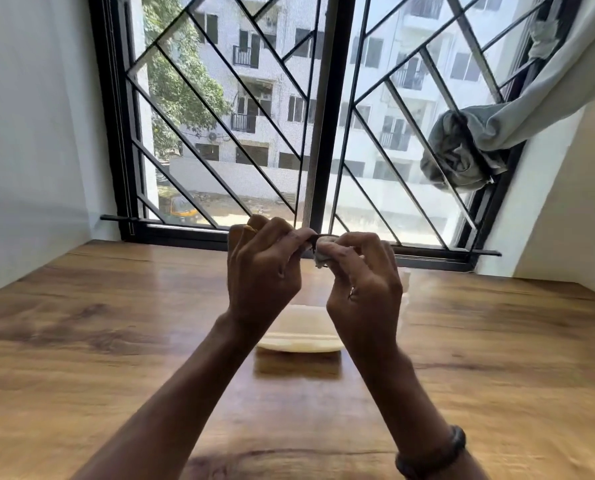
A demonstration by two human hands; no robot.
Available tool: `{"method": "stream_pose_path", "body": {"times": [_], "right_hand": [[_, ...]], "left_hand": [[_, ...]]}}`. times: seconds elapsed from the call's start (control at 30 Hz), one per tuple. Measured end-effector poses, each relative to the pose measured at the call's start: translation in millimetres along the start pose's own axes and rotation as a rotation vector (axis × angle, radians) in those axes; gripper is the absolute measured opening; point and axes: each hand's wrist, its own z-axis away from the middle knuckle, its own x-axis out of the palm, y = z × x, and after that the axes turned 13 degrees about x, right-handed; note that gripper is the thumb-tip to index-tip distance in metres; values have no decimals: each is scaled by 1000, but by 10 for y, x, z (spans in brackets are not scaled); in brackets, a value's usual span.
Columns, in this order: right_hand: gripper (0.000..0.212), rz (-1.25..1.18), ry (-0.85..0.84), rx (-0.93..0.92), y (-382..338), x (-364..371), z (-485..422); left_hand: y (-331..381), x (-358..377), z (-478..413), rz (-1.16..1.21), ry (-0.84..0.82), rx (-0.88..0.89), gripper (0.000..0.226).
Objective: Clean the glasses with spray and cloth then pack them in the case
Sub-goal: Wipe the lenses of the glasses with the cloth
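Note:
Both hands are raised above the wooden table (98, 341), backs toward me. My left hand (263, 268) is closed on the dark-framed glasses (318, 237), of which only a thin dark piece shows between the hands. My right hand (361, 282) pinches a small grey cloth (321, 256) against the glasses. A cream-coloured glasses case (301, 336) lies on the table below and behind the hands, partly hidden by my wrists. A pale object (405, 280), perhaps the spray bottle, peeks out behind my right hand; it is too hidden to tell.
A barred window (323, 116) stands at the table's far edge. A grey curtain (469, 147) is bunched and knotted at the upper right. White walls close in on both sides.

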Motion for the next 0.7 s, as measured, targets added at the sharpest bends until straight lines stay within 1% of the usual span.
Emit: {"method": "stream_pose_path", "body": {"times": [0.17,0.3,0.43,0.63,0.7], "right_hand": [[24,46,-23,-37,29,10,11],[24,48,-32,-15,70,8,2],[26,46,-17,19,126,6,-17],[17,22,56,120,106,-31,-45],[16,0,63,102,115,-35,-48]], "left_hand": [[-49,3,2,-1,23,-53,13],[-67,2,-7,14,43,-72,12],[-57,13,-9,25,34,-55,12],[27,41,19,-8,-21,4,14],[49,42,19,-6,-23,18,13]]}}
